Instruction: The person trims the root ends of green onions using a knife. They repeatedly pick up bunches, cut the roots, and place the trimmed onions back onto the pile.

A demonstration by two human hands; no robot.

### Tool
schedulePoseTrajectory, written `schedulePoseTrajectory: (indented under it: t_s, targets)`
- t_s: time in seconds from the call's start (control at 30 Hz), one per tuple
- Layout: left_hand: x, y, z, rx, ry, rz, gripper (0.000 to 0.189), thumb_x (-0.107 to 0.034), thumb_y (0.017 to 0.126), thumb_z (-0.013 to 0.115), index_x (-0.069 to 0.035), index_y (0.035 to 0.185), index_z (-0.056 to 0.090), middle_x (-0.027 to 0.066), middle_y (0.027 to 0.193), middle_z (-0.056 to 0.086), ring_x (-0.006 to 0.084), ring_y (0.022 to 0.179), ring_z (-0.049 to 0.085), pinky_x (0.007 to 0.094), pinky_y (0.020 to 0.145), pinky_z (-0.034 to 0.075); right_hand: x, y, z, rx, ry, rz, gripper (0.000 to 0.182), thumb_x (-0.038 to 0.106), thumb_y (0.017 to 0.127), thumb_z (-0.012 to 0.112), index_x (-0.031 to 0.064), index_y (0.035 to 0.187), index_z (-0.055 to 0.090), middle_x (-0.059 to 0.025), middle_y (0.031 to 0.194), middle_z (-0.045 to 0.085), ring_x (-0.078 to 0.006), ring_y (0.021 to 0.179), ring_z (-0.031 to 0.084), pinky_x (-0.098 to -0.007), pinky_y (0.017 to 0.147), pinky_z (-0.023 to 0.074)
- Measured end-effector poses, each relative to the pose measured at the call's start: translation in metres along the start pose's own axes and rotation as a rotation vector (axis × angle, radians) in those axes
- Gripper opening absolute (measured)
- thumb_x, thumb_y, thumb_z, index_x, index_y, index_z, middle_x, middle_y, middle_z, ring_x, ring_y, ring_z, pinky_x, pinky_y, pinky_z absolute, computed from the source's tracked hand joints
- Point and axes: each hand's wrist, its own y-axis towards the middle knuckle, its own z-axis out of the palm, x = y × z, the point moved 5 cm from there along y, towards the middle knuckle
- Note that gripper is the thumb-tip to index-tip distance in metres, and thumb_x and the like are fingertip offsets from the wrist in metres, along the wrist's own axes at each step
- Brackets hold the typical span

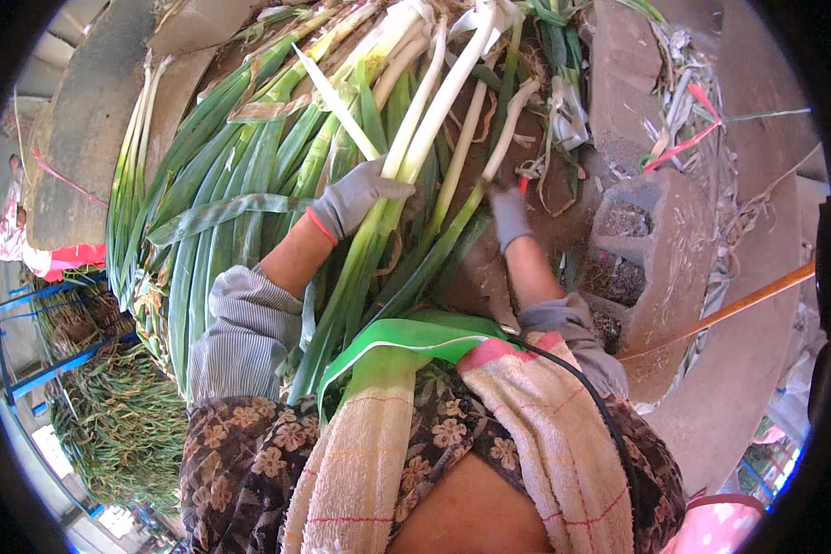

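My left hand (pixel 363 194), in a grey glove with a red cuff edge, is closed around long spring onions (pixel 426 138); their white ends point up and their green leaves hang towards my lap. To its right, my right hand (pixel 509 208), also gloved, is blurred beside the stalk of another spring onion (pixel 512 128). Whether it grips that stalk, I cannot tell. A small red item (pixel 523 185) shows by its fingers. A large heap of spring onions (pixel 228 180) lies to the left and behind, and a tied bunch (pixel 568 97) lies at the upper right.
A hollow concrete block (pixel 672 256) stands at the right, with a brick-like block (pixel 623 69) behind it. Peeled scraps and pink-red tape (pixel 692 138) lie beyond. A wooden stick (pixel 755 298) slants in from the right. Blue metal racking (pixel 62 367) and more piled greens (pixel 124 422) are at the left.
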Motion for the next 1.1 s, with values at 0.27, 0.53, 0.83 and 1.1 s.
schedulePoseTrajectory:
  t_s: [0.27,0.53,0.83,1.1]
  targets:
    - [0.0,-0.002,-0.004,-0.054,0.015,0.023,0.031,-0.017,0.084,0.068,0.0,0.108,0.056,0.0084,0.089,0.064,0.0187,0.076,0.063,0.0344,0.071,0.056,0.091,-0.014,0.028,0.15,0.159,-0.077,0.037,0.031,0.081,0.072,-0.0037,0.093,0.065,-0.0199,0.083,0.068,-0.0334,0.081,0.067,-0.0404,0.075,0.0498]
    - [-0.026,-0.007,0.007,-0.127,0.034,0.074,0.033,-0.018,0.084,0.067,-0.001,0.111,0.056,0.0089,0.09,0.065,0.0191,0.074,0.065,0.0327,0.066,0.054,0.076,0.015,0.065,0.143,0.18,0.048,0.031,0.022,0.076,0.072,-0.0037,0.093,0.067,-0.0189,0.082,0.068,-0.0311,0.078,0.066,-0.039,0.072,0.049]
    - [-0.076,0.016,0.021,0.037,0.114,0.134,0.064,-0.029,0.082,0.074,-0.001,0.132,0.047,0.008,0.116,0.061,0.0169,0.1,0.057,0.0309,0.091,0.045,0.195,-0.083,-0.011,0.395,0.716,-0.193,0.037,0.022,0.089,0.065,-0.0073,0.11,0.059,-0.0163,0.104,0.065,-0.0267,0.099,0.061,-0.0361,0.092,0.0466]
    - [-0.03,0.037,0.037,0.168,0.044,0.282,0.044,-0.019,0.08,0.076,-0.006,0.117,0.057,-0.0004,0.096,0.059,0.014,0.091,0.054,0.0305,0.086,0.043,0.175,-0.073,-0.013,0.257,0.171,-0.466,0.06,0.056,0.091,0.053,-0.0024,0.104,0.062,-0.0286,0.088,0.064,-0.0406,0.087,0.064,-0.0449,0.082,0.0491]
